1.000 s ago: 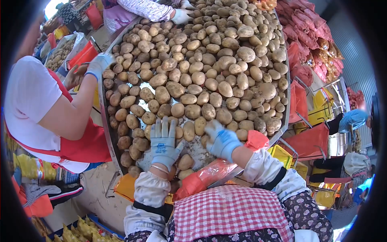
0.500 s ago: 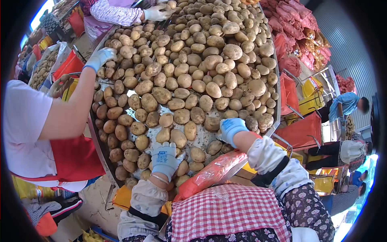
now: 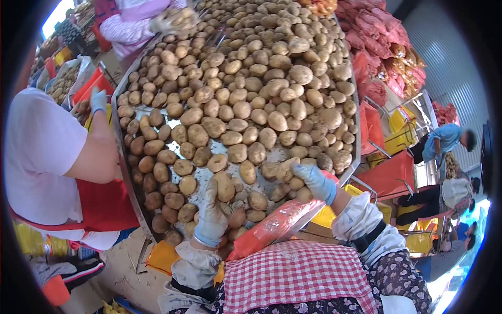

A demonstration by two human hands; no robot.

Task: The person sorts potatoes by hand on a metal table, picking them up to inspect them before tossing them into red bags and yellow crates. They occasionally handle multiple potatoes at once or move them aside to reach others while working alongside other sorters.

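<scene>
Steel sorting table (image 3: 203,177) carries a dense layer of potatoes. I read the left hand (image 3: 212,217) fingers (image 3: 211,191) as straight and close together, laid against a large potato (image 3: 225,187) just left of the orange mesh bag (image 3: 277,225). Right hand (image 3: 315,181) fingers (image 3: 301,169) curl against a pale potato (image 3: 285,168) just above that bag; I cannot tell whether they grip it. A co-worker's red apron (image 3: 104,204) stands well left of the bag.

brown potatoes (image 3: 246,110), red-white checked apron (image 3: 295,275), orange bag (image 3: 274,226).
</scene>
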